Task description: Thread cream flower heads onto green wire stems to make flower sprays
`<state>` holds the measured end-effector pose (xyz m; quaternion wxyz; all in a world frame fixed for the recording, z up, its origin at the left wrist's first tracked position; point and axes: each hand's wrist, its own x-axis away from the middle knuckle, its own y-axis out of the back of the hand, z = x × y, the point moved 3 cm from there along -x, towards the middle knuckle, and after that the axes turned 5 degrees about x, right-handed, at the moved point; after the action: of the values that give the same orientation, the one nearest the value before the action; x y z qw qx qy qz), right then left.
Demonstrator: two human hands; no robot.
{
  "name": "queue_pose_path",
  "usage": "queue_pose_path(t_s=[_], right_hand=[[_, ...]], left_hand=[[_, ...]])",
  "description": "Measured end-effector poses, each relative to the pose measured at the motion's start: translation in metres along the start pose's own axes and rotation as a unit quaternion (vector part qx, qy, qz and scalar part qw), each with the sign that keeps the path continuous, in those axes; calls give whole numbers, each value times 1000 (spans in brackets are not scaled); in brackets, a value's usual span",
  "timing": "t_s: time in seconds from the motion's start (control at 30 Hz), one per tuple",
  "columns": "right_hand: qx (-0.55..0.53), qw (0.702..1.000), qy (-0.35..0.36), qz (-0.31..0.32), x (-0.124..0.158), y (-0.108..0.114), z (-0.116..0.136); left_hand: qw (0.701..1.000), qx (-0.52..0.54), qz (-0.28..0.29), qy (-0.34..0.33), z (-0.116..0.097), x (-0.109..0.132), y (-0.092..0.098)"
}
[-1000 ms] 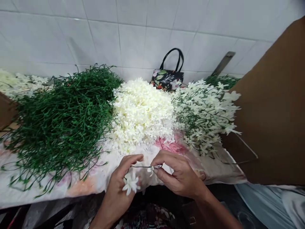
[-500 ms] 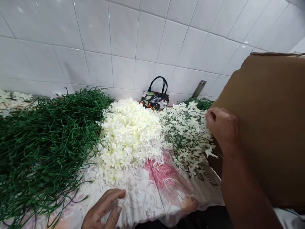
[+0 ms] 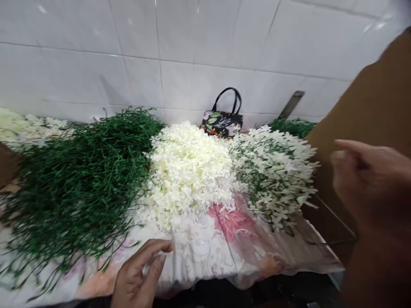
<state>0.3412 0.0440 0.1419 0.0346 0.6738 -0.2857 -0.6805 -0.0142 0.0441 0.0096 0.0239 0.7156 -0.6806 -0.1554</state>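
Observation:
My left hand [image 3: 144,269] is low in the view, in front of the floral cloth [image 3: 199,252]; its thumb and index tips are close, with nothing visible between them. My right hand [image 3: 362,175], blurred, has its fingers curled in beside the cardboard [image 3: 385,94], holding nothing I can see. Loose creamy-white blossoms [image 3: 189,171] form a heap in the middle. To their right lies a bunch of white flowers on green stems [image 3: 272,175], apart from my right hand. A large pile of green stems [image 3: 86,184] covers the left side.
A black floral handbag [image 3: 221,123] leans near the tiled wall [image 3: 183,85]. A metal strip [image 3: 291,104] stands behind more green stems [image 3: 293,127]. More white flowers [image 3: 48,128] lie at the far left, and a brown edge [image 3: 8,164] shows there.
My right hand has moved right, away from the white flowers on green stems. My left thumb and index tips are closer together. The view has shifted, and a brown edge appears at left.

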Motion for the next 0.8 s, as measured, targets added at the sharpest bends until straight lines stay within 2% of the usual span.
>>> queue_pose_path(t_s=[0.03,0.1,0.13,0.2,0.27,0.33,0.47,0.57,0.67,0.8], right_hand=[[-18,1000,13,-17,10,6,11],[-110,993,52,-1,34,11,40],[-175,977,113,44,47,10,60],[-313,901,247,168,73,5,103],[-360,844,304,258,93,-2,139],[-382,812,324,300,103,-9,166],[-382,810,329,300,104,-18,200],[-350,799,365,325,107,-21,216],[-348,791,369,342,113,-25,220],[-409,782,300,361,115,-29,208]], left_hand=[[1000,-11,3,-4,-1,-2,4],[999,-37,17,-15,-2,-5,10],[998,-51,14,-22,-2,-7,12],[996,-76,0,-42,-2,-9,17],[993,-96,-11,-64,-2,-9,20],[990,-114,-25,-82,-2,-8,24],[988,-120,-65,-67,2,-8,37],[988,-104,-110,-34,7,-8,49],[988,-95,-122,-27,11,-6,55],[988,-89,-106,-74,5,-2,46]])
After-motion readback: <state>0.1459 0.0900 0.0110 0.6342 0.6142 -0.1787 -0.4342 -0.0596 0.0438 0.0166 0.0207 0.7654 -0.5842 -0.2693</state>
